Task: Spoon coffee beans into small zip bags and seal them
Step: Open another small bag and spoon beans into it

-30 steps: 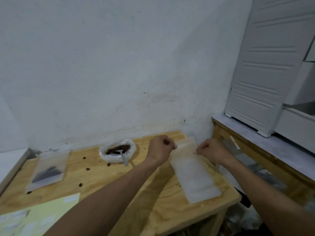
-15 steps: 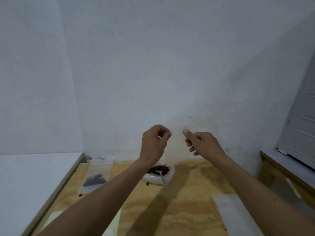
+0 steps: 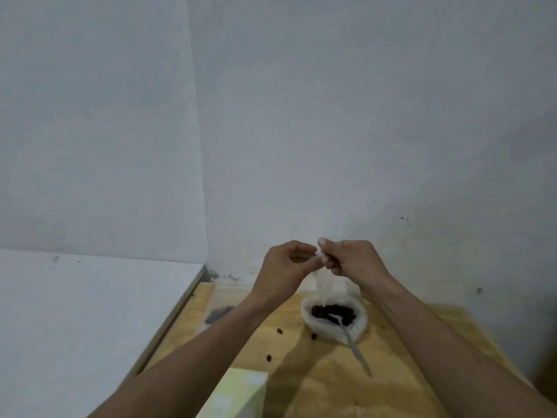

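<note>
Left hand (image 3: 286, 267) and right hand (image 3: 351, 257) pinch the zip bag (image 3: 327, 283) mouth above the bean bowl (image 3: 333, 319) by the table's (image 3: 407, 372) back edge, probably to open it

Near the bench's (image 3: 422, 342) far edge the bowl of beans (image 3: 333, 321) stands, its spoon (image 3: 354, 345) handle jutting toward the middle. A filled bag (image 3: 218, 313) lies at the far left corner, a pale sheet (image 3: 238, 393) at the near edge; loose beans (image 3: 280, 330) dot the open wood between
</note>
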The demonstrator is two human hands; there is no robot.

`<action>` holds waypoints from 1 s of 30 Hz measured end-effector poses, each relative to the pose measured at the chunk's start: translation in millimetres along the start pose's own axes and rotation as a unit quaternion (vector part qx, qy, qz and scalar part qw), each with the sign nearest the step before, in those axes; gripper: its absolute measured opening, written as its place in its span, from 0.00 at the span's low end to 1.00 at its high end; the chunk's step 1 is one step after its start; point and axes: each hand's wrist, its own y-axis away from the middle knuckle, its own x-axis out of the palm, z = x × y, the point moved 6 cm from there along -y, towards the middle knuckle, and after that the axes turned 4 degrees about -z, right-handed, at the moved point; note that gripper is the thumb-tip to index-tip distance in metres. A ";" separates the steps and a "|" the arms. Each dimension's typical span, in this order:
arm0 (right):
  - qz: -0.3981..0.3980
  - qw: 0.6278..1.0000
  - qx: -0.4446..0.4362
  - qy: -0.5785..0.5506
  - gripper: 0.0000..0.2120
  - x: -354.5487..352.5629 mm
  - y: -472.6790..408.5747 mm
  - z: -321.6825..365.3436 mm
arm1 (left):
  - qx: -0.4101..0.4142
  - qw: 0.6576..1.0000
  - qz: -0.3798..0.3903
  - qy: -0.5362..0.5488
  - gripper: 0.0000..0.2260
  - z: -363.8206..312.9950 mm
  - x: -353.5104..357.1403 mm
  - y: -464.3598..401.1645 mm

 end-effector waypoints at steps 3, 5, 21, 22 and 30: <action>0.034 0.999 -0.010 0.005 0.17 4.8 -0.6 -5.3 | -0.089 0.992 0.014 0.090 0.11 9.1 -3.1 -4.3; 0.045 0.999 -0.014 0.001 0.17 4.1 -0.8 -7.8 | -0.121 0.984 0.021 0.129 0.08 11.1 -3.8 -5.0; 0.019 0.992 -0.004 0.125 0.13 10.6 -3.8 -22.4 | -0.067 0.991 -0.114 -0.037 0.07 14.6 -11.9 -6.0; -0.001 0.992 -0.003 0.125 0.12 10.9 -5.2 -21.3 | -0.032 0.991 -0.109 -0.069 0.07 8.7 -9.4 -3.0; 0.009 0.994 0.026 0.102 0.06 7.8 -10.9 -8.8 | 0.053 0.992 0.001 -0.118 0.11 -2.4 -5.8 1.6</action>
